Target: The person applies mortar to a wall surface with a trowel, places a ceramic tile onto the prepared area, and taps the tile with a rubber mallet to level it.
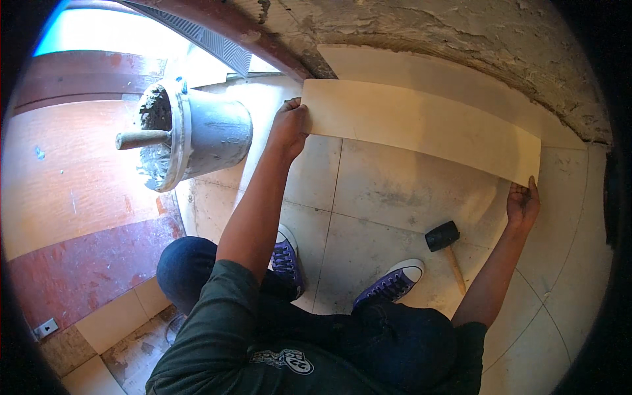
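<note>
A long, narrow cream tile (421,125) is held up between my two hands, over the floor and near the base of the wall. My left hand (288,126) is closed on its left end. At the lower right corner my right hand (523,205) grips the edge, thumb on the upper face and fingers beneath. Behind the held tile, another cream strip (388,64) lies along the foot of the rough wall, partly covered by the held one. A rubber mallet (442,236) with a black head and wooden handle rests on the floor near my right forearm.
To the left, a grey bucket (217,128) smeared with mortar has a wooden-handled tool (141,138) at its mouth. Bare rough wall (474,36) runs along the far side. An orange and red panel (79,171) with a socket (46,328) stands at left. My purple shoes (392,284) are on the tiled floor.
</note>
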The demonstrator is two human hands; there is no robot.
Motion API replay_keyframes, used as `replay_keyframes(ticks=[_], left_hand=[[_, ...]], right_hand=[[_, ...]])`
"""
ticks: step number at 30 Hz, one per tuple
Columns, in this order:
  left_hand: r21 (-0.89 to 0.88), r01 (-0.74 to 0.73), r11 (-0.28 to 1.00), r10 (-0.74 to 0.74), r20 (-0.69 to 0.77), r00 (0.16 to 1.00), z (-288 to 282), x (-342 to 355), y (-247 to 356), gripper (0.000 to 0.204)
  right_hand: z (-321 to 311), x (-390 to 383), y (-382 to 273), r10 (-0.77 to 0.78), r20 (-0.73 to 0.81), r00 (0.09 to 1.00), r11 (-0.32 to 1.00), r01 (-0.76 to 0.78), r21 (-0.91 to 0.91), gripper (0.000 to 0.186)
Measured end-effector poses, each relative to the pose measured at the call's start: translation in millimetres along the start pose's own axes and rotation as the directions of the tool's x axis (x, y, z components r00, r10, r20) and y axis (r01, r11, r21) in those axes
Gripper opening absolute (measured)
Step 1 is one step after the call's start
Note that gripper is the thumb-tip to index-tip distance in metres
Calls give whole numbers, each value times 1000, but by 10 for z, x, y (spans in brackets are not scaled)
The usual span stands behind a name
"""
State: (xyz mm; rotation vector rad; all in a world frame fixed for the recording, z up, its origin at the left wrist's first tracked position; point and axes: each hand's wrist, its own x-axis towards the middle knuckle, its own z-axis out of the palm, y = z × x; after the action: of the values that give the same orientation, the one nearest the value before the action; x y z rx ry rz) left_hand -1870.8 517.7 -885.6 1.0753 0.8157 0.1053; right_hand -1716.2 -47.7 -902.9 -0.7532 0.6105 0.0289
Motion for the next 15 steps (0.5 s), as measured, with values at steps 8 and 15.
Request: replay_keyframes(ticks=[8, 15], left_hand=[[12, -5, 1000, 6, -59, 998, 83, -106, 20, 35], [-2, 8, 1000, -8, -51, 999, 103, -76, 31, 34]], right_hand=[[65, -110, -10, -37, -76, 996, 994, 29, -102, 25], [-34, 6, -53, 27, 41, 999, 999, -28, 20, 27]])
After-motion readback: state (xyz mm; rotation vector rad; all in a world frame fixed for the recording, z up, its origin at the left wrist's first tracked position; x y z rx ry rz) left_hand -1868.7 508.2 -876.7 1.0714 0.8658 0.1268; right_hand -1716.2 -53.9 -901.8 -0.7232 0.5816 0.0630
